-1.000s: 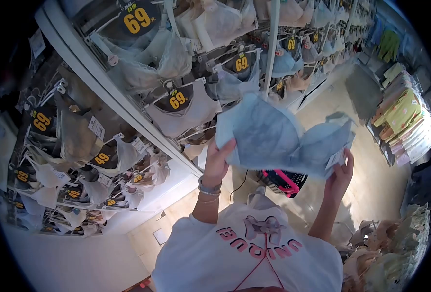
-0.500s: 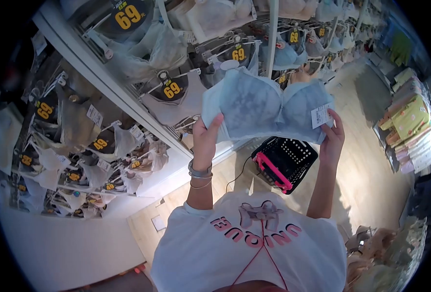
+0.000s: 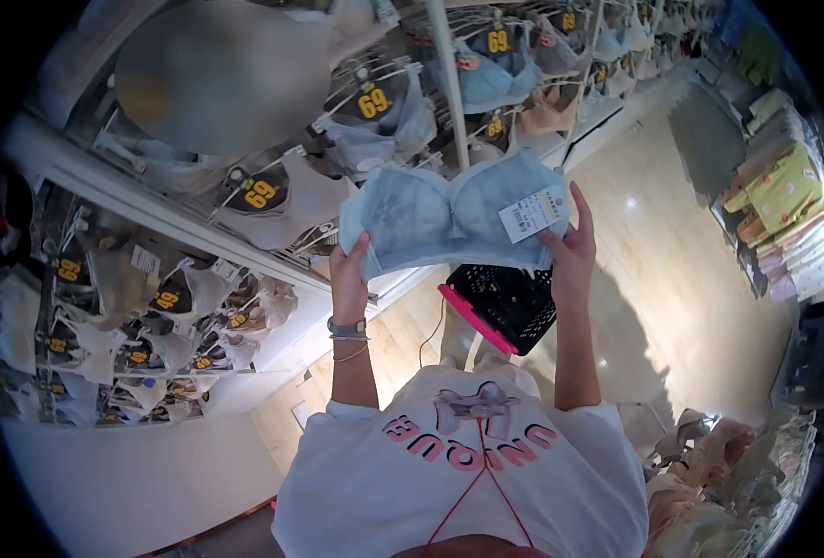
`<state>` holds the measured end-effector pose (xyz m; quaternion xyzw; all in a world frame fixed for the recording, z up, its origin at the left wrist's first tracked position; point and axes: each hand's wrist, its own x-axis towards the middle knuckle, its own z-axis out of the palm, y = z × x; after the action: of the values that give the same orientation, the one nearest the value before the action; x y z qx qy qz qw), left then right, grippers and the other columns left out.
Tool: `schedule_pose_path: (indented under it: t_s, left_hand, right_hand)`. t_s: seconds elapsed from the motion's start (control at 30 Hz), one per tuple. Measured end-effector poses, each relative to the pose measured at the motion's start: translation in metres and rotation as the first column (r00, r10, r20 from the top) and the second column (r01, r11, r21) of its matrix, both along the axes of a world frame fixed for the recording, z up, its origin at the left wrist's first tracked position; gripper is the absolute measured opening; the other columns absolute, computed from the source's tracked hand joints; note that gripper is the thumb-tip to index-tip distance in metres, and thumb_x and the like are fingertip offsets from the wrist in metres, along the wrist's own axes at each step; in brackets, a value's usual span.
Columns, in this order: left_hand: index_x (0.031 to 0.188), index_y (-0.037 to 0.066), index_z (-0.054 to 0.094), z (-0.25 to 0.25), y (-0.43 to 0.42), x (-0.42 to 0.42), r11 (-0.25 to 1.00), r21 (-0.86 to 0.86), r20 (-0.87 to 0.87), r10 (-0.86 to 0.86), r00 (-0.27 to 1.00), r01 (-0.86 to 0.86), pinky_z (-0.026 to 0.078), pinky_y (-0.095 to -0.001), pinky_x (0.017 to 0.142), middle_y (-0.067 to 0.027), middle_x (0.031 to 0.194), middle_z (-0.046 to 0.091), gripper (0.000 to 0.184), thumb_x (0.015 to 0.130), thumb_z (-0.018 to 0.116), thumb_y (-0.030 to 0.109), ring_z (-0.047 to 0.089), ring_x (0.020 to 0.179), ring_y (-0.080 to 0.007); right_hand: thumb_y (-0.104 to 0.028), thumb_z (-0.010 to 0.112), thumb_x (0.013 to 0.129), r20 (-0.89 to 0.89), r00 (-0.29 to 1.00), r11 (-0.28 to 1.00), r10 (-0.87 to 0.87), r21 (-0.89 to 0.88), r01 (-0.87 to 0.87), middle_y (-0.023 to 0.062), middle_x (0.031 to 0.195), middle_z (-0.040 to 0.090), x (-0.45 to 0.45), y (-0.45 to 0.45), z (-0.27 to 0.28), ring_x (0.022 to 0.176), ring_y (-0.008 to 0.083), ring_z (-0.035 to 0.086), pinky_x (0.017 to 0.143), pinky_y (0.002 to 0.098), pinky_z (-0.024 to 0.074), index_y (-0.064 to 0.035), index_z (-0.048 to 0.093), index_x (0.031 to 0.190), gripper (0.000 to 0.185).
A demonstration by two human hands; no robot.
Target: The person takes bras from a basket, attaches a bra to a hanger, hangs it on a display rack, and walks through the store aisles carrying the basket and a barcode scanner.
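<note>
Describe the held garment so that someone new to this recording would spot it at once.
Start at the white printed shirt, then go up past the pink-handled black basket. Between the left hand and right hand is a pale blue bra with a white tag. Unlike the hanging bras beyond, it is held, not hung.

Bright glare on the pale floor (image 3: 710, 279), dark shadow stretching across it, dimmer left racks (image 3: 105, 307), large out-of-focus blur at upper left, curved fisheye edges, black corners
</note>
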<state>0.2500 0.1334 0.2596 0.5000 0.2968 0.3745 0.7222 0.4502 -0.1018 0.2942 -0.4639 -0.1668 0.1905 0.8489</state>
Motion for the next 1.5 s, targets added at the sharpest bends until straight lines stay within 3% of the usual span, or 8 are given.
schedule_pose_path:
  t_s: [0.33, 0.43, 0.53, 0.77, 0.97, 1.1, 1.17, 1.5]
  left_hand:
    - [0.110, -0.003, 0.057, -0.138, -0.058, 0.046, 0.929, 0.309, -0.482, -0.034, 0.875, 0.206, 0.046, -0.0331, 0.078, -0.0131, 0.098, 0.064, 0.035, 0.092, 0.054, 0.028, 0.061, 0.089, -0.0236]
    - [0.095, -0.002, 0.058, -0.193, -0.089, 0.054, 0.704, 0.471, -0.819, 0.126, 0.560, 0.531, 0.043, -0.0458, 0.081, -0.0214, 0.089, 0.062, 0.030, 0.090, 0.051, 0.026, 0.058, 0.087, -0.0370]
    - [0.084, -0.002, 0.055, -0.246, -0.122, 0.051, 0.298, 0.779, -0.625, 0.426, 0.654, 0.551, 0.036, -0.0525, 0.085, -0.0184, 0.081, 0.058, 0.024, 0.085, 0.053, 0.022, 0.055, 0.081, -0.0373]
    - [0.086, -0.001, 0.056, -0.239, -0.134, 0.041, 0.504, 0.638, -0.766, 0.343, 0.543, 0.582, 0.038, -0.0518, 0.082, -0.0181, 0.086, 0.058, 0.023, 0.085, 0.052, 0.021, 0.055, 0.086, -0.0358]
    - [0.086, 0.002, 0.058, -0.238, -0.158, 0.003, 0.509, 0.662, -0.749, 0.406, 0.524, 0.551, 0.035, -0.0567, 0.080, -0.0157, 0.085, 0.058, 0.023, 0.083, 0.054, 0.025, 0.055, 0.086, -0.0340]
    - [0.088, 0.007, 0.060, -0.279, -0.183, -0.049, 0.372, 0.709, -0.693, 0.524, 0.495, 0.599, 0.037, -0.0583, 0.075, -0.0118, 0.091, 0.055, 0.022, 0.084, 0.052, 0.027, 0.048, 0.100, -0.0287]
    - [0.094, 0.002, 0.057, -0.244, -0.208, -0.071, 0.590, 0.656, -0.744, 0.403, 0.533, 0.470, 0.032, -0.0581, 0.084, -0.0136, 0.093, 0.056, 0.028, 0.086, 0.051, 0.027, 0.050, 0.098, -0.0342]
    - [0.092, -0.001, 0.054, -0.222, -0.263, -0.170, 0.640, 0.696, -0.677, 0.436, 0.593, 0.325, 0.031, -0.0612, 0.082, -0.0148, 0.084, 0.056, 0.026, 0.079, 0.058, 0.021, 0.054, 0.088, -0.0324]
  right_hand:
    - [0.013, 0.055, 0.077, -0.116, 0.986, 0.969, -0.123, -0.228, 0.094, 0.0136, 0.106, 0.064, 0.021, -0.035, -0.112, 0.093, 0.0181, 0.063, 0.079, 0.0285, 0.0509, -0.0033, 0.034, 0.136, 0.065]
    - [0.011, 0.057, 0.075, -0.284, 0.937, 0.920, -0.203, -0.383, 0.083, 0.0141, 0.105, 0.063, -0.002, -0.053, -0.172, 0.091, 0.0184, 0.063, 0.078, 0.0287, 0.0503, -0.0004, 0.036, 0.133, 0.063]
    - [0.011, 0.058, 0.074, -0.201, 0.936, 0.821, -0.290, -0.554, 0.136, 0.0142, 0.105, 0.063, -0.038, -0.078, -0.245, 0.089, 0.0192, 0.063, 0.077, 0.0284, 0.0502, -0.0013, 0.036, 0.134, 0.065]
    - [0.009, 0.056, 0.074, 0.069, 0.915, 0.754, -0.398, -0.543, 0.369, 0.0122, 0.101, 0.063, -0.104, -0.112, -0.298, 0.094, 0.0208, 0.061, 0.082, 0.0304, 0.0473, -0.0047, 0.044, 0.130, 0.059]
    - [-0.004, 0.058, 0.079, 0.015, 0.985, 0.637, -0.174, -0.761, 0.124, 0.0115, 0.093, 0.067, -0.128, -0.111, -0.263, 0.090, 0.0199, 0.062, 0.078, 0.0311, 0.0469, -0.0047, 0.069, 0.095, 0.020]
    - [-0.008, 0.054, 0.081, 0.254, 0.964, 0.548, -0.082, -0.796, 0.256, 0.0162, 0.090, 0.067, -0.164, -0.098, -0.272, 0.083, 0.0267, 0.064, 0.076, 0.0340, 0.0478, -0.0060, 0.070, 0.094, 0.021]
    - [-0.009, 0.052, 0.081, 0.297, 0.954, 0.513, -0.032, -0.815, 0.270, 0.0180, 0.089, 0.066, -0.196, -0.093, -0.256, 0.080, 0.0306, 0.064, 0.075, 0.0354, 0.0482, -0.0068, 0.070, 0.094, 0.022]
    - [-0.011, 0.045, 0.082, 0.431, 0.868, 0.445, 0.245, -0.846, 0.294, 0.0154, 0.091, 0.067, -0.280, -0.128, -0.285, 0.085, 0.0321, 0.063, 0.077, 0.0393, 0.0483, -0.0062, 0.069, 0.094, 0.027]
